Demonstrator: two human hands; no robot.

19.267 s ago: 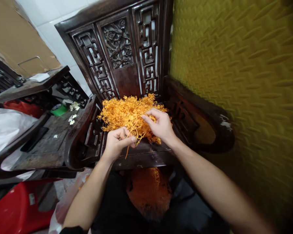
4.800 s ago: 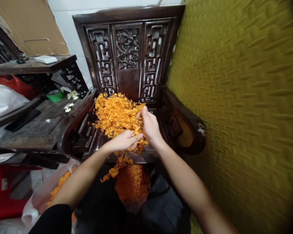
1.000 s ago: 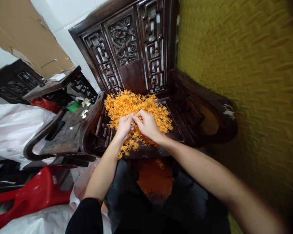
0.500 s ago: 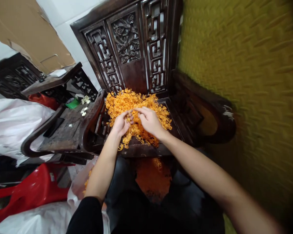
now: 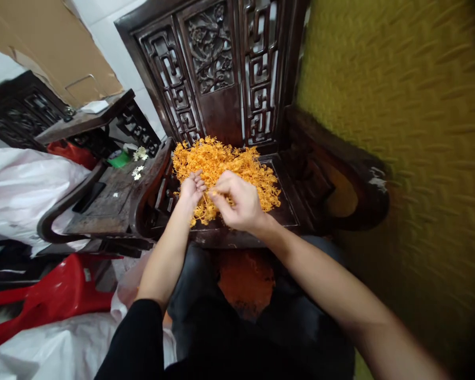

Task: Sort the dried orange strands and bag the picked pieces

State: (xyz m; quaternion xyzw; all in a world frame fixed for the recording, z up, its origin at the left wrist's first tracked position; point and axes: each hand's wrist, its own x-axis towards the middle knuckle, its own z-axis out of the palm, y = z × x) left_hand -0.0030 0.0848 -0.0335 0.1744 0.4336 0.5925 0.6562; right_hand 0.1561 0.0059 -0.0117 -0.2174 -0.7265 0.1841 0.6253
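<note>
Roughly centre of the head view: a heap of orange, wiry sprigs (image 5: 227, 158) lies on the seat of a dark wooden chair (image 5: 221, 116), just in front of its carved back. Both hands are over the near side of the heap, close together but apart.

Left hand (image 5: 192, 186): palm turned up, fingers half curled, a loose grip. A thin orange strand passes near the fingers; cannot tell whether they have hold of it.

Right hand (image 5: 237, 200): thumb and forefinger drawn together in a pinch grip, a small orange bit (image 5: 214, 193) showing between the tips, apparently held. Other fingers folded behind. A few sprigs hang toward the front edge of the seat, below and between the hands.

Left side: a dark wooden surface (image 5: 103, 211) bearing a green roll (image 5: 119, 159) and small white flower pieces (image 5: 138, 172). A bulky white bag (image 5: 27, 190) stands farther left; lower down, a red plastic seat (image 5: 65, 287). Right side: the chair's curved armrest (image 5: 336, 153), pale scuff near its end, beside a yellow-green wall covering (image 5: 396, 84) with a raised pattern.
</note>
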